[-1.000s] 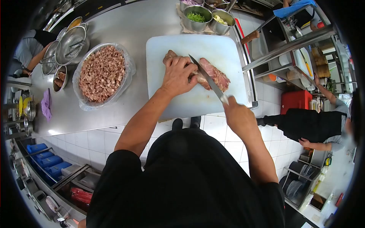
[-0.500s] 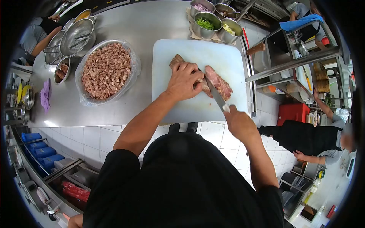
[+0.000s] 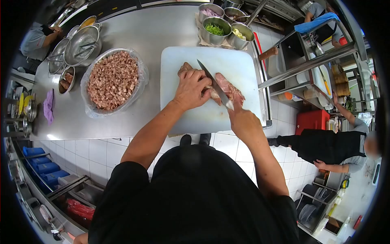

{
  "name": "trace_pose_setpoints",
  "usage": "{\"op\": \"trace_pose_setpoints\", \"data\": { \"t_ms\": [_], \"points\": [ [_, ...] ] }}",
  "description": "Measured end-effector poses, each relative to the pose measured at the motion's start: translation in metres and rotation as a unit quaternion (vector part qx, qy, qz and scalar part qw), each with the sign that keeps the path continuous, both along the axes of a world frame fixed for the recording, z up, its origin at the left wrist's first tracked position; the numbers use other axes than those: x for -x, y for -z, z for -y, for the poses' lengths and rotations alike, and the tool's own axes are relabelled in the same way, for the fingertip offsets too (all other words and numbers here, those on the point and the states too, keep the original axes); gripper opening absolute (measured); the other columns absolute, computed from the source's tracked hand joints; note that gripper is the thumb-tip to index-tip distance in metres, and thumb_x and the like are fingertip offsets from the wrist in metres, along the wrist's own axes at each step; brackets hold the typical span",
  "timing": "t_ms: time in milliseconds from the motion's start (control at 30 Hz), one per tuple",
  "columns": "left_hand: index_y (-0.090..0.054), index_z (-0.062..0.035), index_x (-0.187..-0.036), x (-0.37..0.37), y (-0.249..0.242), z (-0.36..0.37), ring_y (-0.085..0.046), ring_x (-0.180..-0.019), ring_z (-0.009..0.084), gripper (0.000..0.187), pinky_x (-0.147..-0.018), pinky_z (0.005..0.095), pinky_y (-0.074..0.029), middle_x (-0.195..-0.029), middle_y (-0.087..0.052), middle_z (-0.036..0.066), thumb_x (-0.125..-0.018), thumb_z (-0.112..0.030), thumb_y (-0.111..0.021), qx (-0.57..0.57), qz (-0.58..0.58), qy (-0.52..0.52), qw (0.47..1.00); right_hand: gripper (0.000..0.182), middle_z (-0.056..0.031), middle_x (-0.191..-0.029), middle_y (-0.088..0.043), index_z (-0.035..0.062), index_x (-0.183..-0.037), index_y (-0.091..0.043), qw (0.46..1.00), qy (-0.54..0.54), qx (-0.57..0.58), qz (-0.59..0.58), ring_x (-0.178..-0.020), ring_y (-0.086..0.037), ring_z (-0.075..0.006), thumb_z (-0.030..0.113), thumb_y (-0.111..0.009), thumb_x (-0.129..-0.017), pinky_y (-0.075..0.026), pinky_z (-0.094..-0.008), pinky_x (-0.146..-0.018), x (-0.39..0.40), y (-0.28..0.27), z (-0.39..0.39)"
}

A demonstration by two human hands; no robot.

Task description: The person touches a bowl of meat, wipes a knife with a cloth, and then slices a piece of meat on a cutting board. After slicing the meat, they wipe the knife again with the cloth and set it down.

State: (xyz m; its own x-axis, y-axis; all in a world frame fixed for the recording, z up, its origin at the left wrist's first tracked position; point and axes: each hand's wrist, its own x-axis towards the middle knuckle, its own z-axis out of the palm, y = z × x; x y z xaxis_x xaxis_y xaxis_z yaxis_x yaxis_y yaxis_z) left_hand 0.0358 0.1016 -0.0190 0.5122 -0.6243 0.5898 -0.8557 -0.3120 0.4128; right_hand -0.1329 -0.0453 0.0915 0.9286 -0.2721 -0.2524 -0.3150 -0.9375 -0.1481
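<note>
On the white cutting board (image 3: 191,118), my left hand (image 3: 191,89) presses down with curled fingers on a piece of meat (image 3: 185,67), whose ends show past the hand. My right hand (image 3: 245,123) is closed around the pale handle of a kitchen knife (image 3: 216,84). The blade points up and to the left, between the held piece and a second slab of meat (image 3: 230,90) on its right. Part of that slab is behind the blade. Left of the board stands a large plastic-lined bowl (image 3: 143,77) full of diced meat (image 3: 113,79).
Metal bowls of sliced onion (image 3: 211,12), chopped greens (image 3: 214,29) and pale pieces (image 3: 239,34) stand behind the board. Strainers (image 3: 83,44) and a purple cloth (image 3: 48,106) lie left. A metal rack (image 3: 308,67) borders the right side; a person in an apron (image 3: 333,148) stands beyond.
My right hand has pushed the knife forward and left, so more of its blade shows beyond the meat. My left hand keeps its hold on the piece. The view has shifted slightly.
</note>
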Motion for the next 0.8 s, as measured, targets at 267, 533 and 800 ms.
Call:
{"op": "trace_pose_setpoints", "data": {
  "t_ms": [267, 533, 800],
  "points": [
    [-0.065, -0.0166, -0.094, -0.002, 0.002, 0.003, -0.051, -0.111, 0.0264, 0.024, -0.097, 0.0477, -0.034, -0.108, -0.054, 0.004, -0.072, -0.022, -0.072, 0.000, -0.009, -0.001, 1.000, 0.032, -0.0287, -0.085, -0.069, -0.0001, -0.115, -0.049, 0.998, 0.029, -0.022, -0.058, -0.083, -0.069, -0.0461, 0.029, -0.045, -0.103, -0.054, -0.0572, -0.074, 0.003, 0.016, 0.005],
    [-0.065, -0.0165, -0.097, -0.002, 0.002, 0.004, -0.051, -0.111, 0.0268, 0.025, -0.097, 0.0481, -0.034, -0.108, -0.054, 0.005, -0.073, -0.022, -0.072, 0.008, -0.005, 0.000, 1.000, 0.037, -0.0285, -0.090, -0.069, 0.0010, -0.123, -0.049, 0.994, 0.032, -0.039, -0.100, -0.085, -0.069, -0.0476, 0.032, -0.045, -0.103, -0.053, -0.0576, -0.078, 0.003, -0.008, 0.009],
    [-0.066, -0.0152, -0.097, 0.000, 0.007, -0.005, -0.051, -0.111, 0.0279, 0.022, -0.097, 0.0488, -0.035, -0.108, -0.055, 0.006, -0.075, -0.020, -0.069, 0.002, -0.012, 0.020, 1.000, 0.041, -0.0310, -0.083, -0.068, -0.0003, -0.131, -0.047, 0.998, 0.021, -0.028, 0.055, -0.080, -0.067, -0.0487, 0.029, -0.048, -0.102, -0.053, -0.0580, -0.074, -0.012, 0.060, 0.010]
  ]
}}
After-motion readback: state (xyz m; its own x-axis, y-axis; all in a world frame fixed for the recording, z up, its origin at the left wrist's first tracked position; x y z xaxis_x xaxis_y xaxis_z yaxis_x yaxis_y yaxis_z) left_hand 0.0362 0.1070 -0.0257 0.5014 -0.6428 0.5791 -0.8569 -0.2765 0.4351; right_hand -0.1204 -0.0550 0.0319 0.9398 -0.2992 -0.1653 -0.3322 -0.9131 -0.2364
